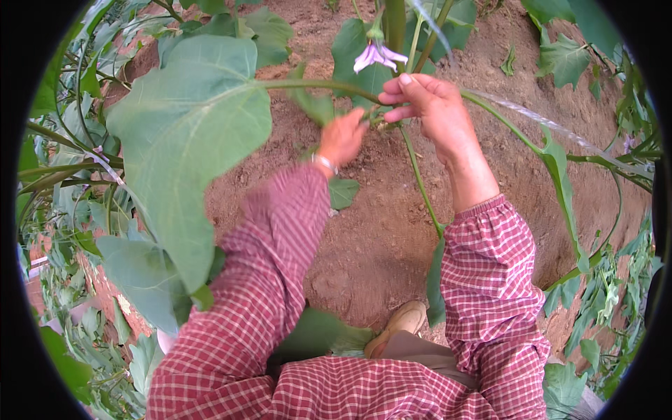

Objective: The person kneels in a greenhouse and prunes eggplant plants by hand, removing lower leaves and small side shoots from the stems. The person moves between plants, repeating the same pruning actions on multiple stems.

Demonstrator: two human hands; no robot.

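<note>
An eggplant plant with a thick green main stem (395, 31) stands before me, a pale purple flower (379, 54) hanging beside the stem. My right hand (428, 107) is at the plant, thumb and fingers pinched at the base of a leaf stalk (320, 84) that runs left to a large green leaf (199, 110). Just below that stalk is my left hand (344, 137), blurred, with a bracelet (325, 164) at its wrist. It is near a small side shoot (375, 116); whether it grips anything cannot be told. A lower leaf stalk (420, 181) descends between my arms.
Brown soil (367, 257) lies beneath. A translucent strip (551, 126) slants past the plant on the right, and another (110, 170) crosses the left foliage. More plants crowd both sides. My shoe (401, 323) stands on the soil, with cut or fallen leaves (598, 304) at lower right.
</note>
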